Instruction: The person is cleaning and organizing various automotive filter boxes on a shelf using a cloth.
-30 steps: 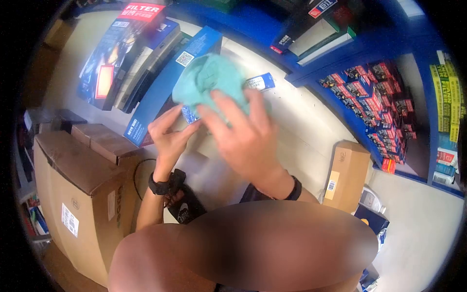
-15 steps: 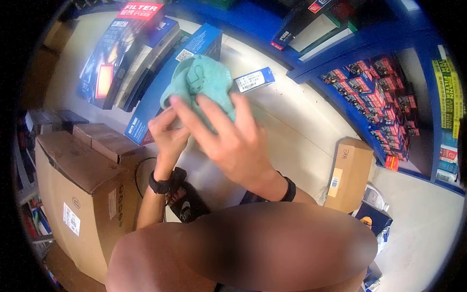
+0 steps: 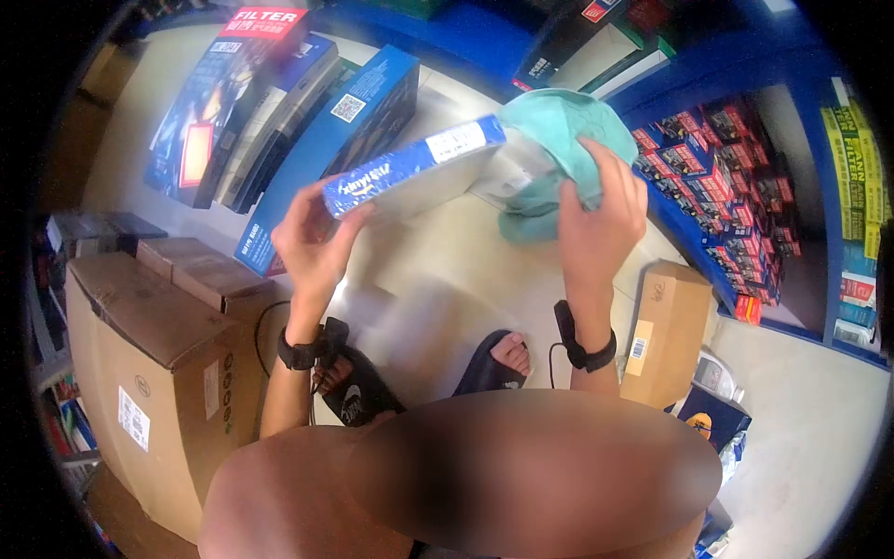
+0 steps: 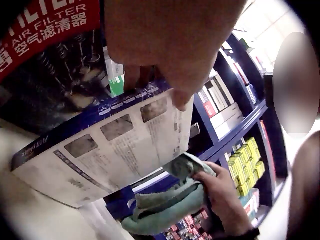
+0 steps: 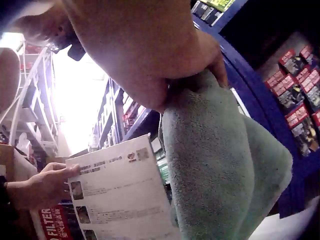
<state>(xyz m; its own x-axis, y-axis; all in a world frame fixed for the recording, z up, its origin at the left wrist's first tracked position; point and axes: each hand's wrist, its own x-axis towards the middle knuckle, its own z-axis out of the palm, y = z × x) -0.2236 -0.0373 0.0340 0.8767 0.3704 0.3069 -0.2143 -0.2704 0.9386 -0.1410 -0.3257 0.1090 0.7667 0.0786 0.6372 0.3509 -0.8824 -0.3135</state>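
Observation:
My left hand grips one end of a flat box with a blue printed edge, thumb on the near side and fingers on the far side. Its white printed face, with several small pictures, shows in the left wrist view. To the right, a teal cloth hangs folded from my right hand, pinched between thumb and fingers. The cloth overlaps the far end of the box in the head view. In the right wrist view the cloth hangs beside the white box face.
A large cardboard carton stands at the left. Behind the left hand are a blue box with a QR code and a FILTER box. Blue shelving with stacked red-and-black boxes rises at right, near a smaller carton on the floor.
My right hand has moved right with the cloth, off the near part of the box, uncovering its long blue edge. The left hand keeps its grip on the box's end.

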